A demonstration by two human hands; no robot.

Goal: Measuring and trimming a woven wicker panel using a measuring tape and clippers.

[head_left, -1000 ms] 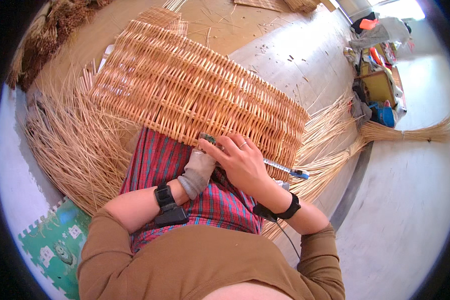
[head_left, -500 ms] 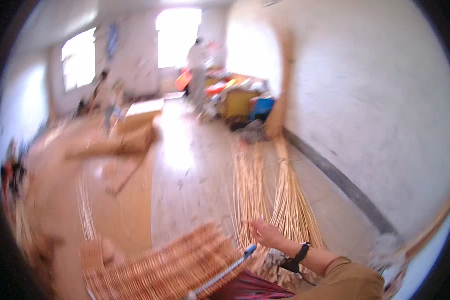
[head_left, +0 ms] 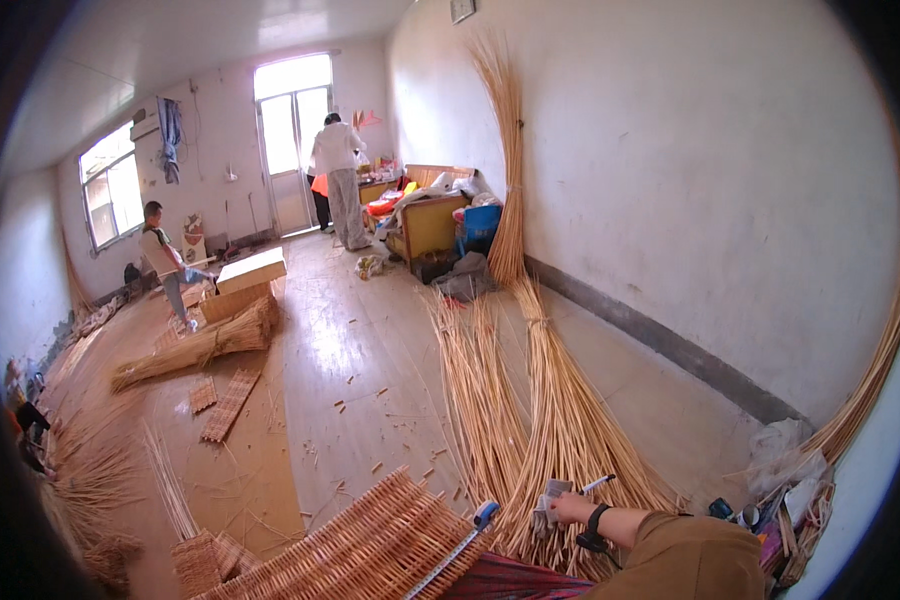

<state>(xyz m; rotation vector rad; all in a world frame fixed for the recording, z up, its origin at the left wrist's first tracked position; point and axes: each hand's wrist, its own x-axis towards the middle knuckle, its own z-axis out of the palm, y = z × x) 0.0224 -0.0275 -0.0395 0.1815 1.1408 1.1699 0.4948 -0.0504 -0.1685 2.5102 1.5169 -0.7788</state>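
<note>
My right hand (head_left: 568,507), with a dark watch on its wrist, reaches over the bundled wicker rods at the lower right. Its fingers are closed on a grey-white folded thing (head_left: 546,506), paper or cloth. A white pen with a dark tip (head_left: 598,483) sticks out beside the fingers; whether they grip it too is unclear. A woven wicker panel (head_left: 360,535) lies in front of me, tilted. Across its right end runs an extended tape measure (head_left: 485,514) with a blue case. My left hand is out of view.
Long wicker rods (head_left: 580,410) spread along the floor by the right wall. A tall bundle (head_left: 507,180) leans there. Small woven pieces (head_left: 232,405) and a tied bundle (head_left: 205,345) lie left. One person (head_left: 165,260) works far left; another (head_left: 338,180) stands near the door.
The view has turned and become sharp. My right hand, with nothing visible in it before, has moved lower right and now grips the grey-white thing. The pen has come into sight.
</note>
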